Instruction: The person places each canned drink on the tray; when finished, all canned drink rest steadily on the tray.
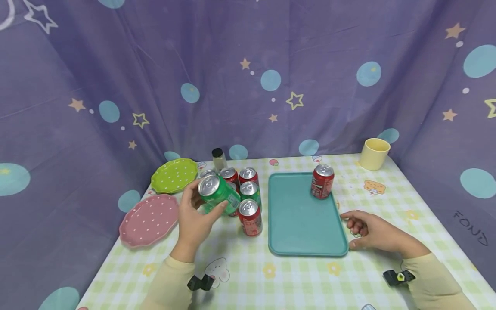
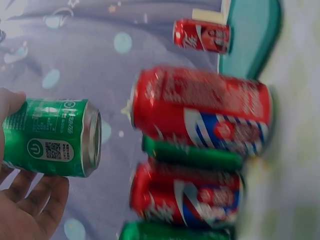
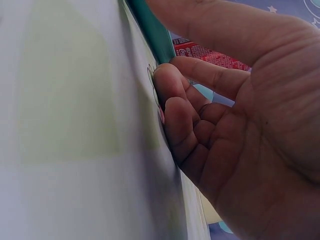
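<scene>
In the head view my left hand [image 1: 195, 224] holds a green soda can [image 1: 218, 193], tilted and raised above the table. The left wrist view shows the same green can [image 2: 50, 137] with fingers around it. Close by stand several red and green cans, with a red can [image 1: 250, 219] nearest me. To the right of them lies a teal tray [image 1: 306, 219]; one red can [image 1: 322, 183] stands upright at its far right. My right hand [image 1: 373, 232] rests on the table by the tray's right edge, fingers loosely bent, holding nothing. Whether its fingertips touch the rim I cannot tell.
A green dotted plate [image 1: 174, 175] and a pink dotted plate [image 1: 149, 220] lie on the left. Behind the cans stands a small jar with a black lid [image 1: 218, 159]. A yellow cup [image 1: 374, 154] is at the back right. Curtains enclose the table.
</scene>
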`<state>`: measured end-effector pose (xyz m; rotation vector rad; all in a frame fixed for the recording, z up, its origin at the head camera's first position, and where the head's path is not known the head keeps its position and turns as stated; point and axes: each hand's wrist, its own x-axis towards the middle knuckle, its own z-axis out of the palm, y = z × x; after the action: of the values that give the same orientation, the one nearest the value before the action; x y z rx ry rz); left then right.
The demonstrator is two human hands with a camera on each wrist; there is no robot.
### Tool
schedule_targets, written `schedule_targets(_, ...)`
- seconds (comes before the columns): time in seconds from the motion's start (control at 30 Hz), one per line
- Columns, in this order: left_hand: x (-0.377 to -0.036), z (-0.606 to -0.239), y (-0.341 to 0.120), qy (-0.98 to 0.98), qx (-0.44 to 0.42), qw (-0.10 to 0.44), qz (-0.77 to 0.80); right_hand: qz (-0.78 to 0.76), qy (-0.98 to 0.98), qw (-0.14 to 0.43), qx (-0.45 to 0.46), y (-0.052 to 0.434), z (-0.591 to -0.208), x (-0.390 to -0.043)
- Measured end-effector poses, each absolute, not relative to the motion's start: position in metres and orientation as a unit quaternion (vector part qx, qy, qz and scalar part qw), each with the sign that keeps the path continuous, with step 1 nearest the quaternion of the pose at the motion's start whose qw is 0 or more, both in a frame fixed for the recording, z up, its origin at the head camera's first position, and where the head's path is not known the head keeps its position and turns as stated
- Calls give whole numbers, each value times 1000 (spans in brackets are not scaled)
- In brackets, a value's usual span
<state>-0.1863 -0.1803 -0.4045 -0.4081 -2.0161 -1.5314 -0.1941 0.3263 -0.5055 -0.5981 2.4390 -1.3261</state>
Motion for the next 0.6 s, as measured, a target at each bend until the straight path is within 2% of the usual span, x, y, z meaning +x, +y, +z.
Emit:
schedule_targets(0.3,-197,-389,-134,-738,-203,256,-591,-473,841,148,-215,325,-503,-193)
schedule_targets(0.6,-206,-387,-78,-734,-208,226,-606,-470,844,148,-212,325,-502,-194)
